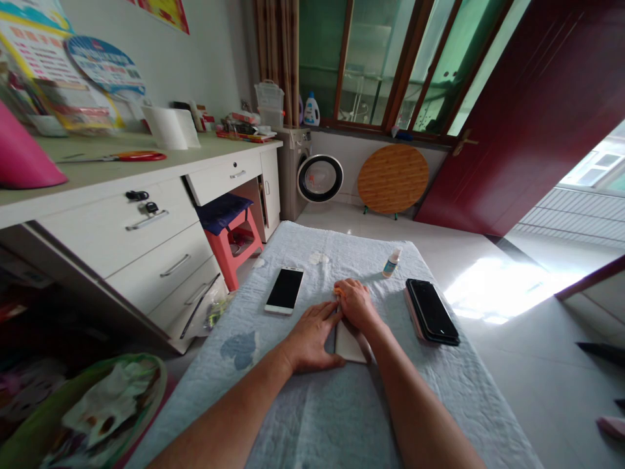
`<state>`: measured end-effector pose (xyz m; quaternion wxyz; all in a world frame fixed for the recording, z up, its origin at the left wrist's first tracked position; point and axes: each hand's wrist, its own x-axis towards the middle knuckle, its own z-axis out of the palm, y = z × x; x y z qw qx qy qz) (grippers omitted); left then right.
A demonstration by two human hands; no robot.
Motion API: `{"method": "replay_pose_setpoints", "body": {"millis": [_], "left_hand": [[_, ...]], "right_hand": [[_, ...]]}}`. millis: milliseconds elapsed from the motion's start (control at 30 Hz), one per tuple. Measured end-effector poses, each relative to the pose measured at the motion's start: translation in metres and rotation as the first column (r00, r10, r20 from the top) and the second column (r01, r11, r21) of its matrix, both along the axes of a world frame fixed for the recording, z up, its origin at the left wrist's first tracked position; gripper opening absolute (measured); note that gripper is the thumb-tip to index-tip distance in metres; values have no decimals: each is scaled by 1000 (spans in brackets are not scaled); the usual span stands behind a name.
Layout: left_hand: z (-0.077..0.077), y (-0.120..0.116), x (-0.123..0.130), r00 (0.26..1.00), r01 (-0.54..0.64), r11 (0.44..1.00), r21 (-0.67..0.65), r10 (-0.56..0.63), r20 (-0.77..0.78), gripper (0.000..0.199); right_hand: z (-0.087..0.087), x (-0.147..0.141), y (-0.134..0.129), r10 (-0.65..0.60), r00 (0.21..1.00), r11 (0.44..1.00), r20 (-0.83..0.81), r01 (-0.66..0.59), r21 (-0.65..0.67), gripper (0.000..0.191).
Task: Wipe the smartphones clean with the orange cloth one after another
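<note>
Pale blue quilted cloth (307,423) covers the table in front of me, and both my hands are on the one thin, flat, whitish slab (350,348) lying at its middle. My left hand (314,335) is open and palm down, its fingers stretched forward and close together, its thumb out to the side; it rests along the slab's left edge without gripping it. My right hand (356,303) is partly closed, fingers bent over one small bunched orange cloth (338,292), pressing it at the slab's far end. My fingers hide most of the orange cloth, and my hands cover much of the slab.

Counting the rest on the table: one white-framed phone with a dark screen (284,290), face up to the left of my hands; one small clear bottle with a blue-green label (391,262), standing beyond my right hand; and one stack at the right, a black phone (434,309) on top of something pink-edged (413,312). How many layers lie beneath, I cannot tell.
</note>
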<state>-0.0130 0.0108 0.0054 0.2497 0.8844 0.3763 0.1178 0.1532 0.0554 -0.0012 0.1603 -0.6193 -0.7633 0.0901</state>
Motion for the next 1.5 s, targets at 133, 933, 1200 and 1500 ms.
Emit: {"method": "replay_pose_setpoints", "body": {"millis": [133, 933, 1200, 1500], "left_hand": [[-1, 0, 0, 1000, -9, 1000, -6, 9, -15, 102], [-3, -1, -1, 1000, 0, 1000, 2, 0, -4, 96], [-2, -1, -1, 1000, -8, 1000, -2, 8, -6, 93], [-2, -1, -1, 999, -16, 1000, -21, 16, -29, 94]], "right_hand": [[5, 6, -2, -49, 997, 999, 56, 50, -18, 26], [25, 36, -17, -276, 955, 947, 110, 289, -136, 23], [26, 41, -42, -257, 964, 952, 59, 264, -157, 20], [37, 46, -61, -165, 986, 958, 13, 163, -237, 20]]}}
